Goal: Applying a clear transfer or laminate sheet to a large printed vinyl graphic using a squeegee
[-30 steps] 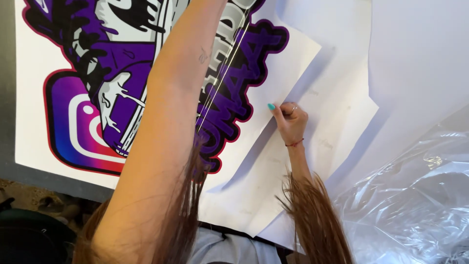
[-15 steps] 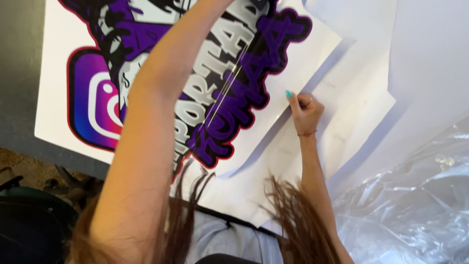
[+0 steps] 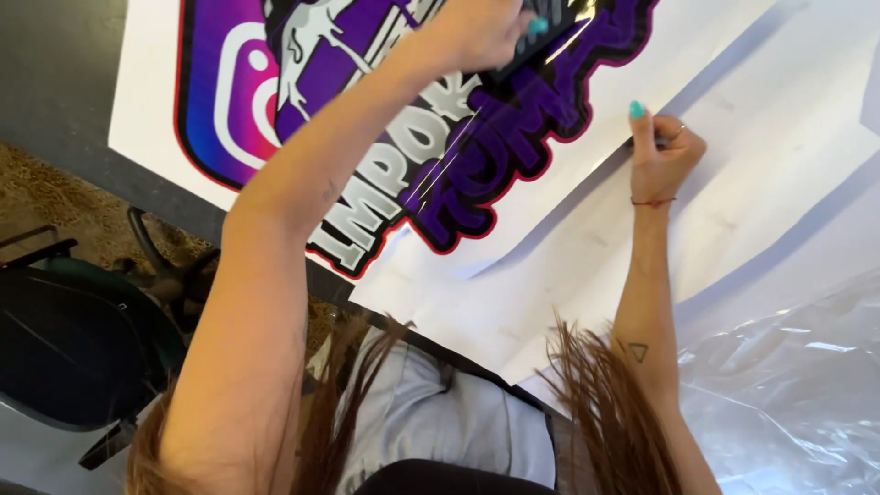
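A large printed vinyl graphic (image 3: 513, 137) in purple, pink and silver with a red outline lies on a white sheet on the table. My left hand (image 3: 472, 32) reaches far across it and presses a dark flat tool (image 3: 541, 41) onto the purple print near the top edge. My right hand (image 3: 662, 151), with turquoise nails, a ring and a thin red bracelet, pinches the edge of the white sheet (image 3: 587, 174) just right of the graphic. Long brown hair hangs over both forearms.
More white paper sheets (image 3: 733, 211) lie spread under and right of the graphic. Crumpled clear plastic film (image 3: 788, 385) fills the lower right. A dark chair (image 3: 73, 339) stands at the lower left beside the dark table edge (image 3: 55, 110), over a brownish floor.
The view has tilted so that the graphic sits lower and further right in the frame. My left hand and its dark tool are now visible at the top; my right hand stays on the sheet edge.
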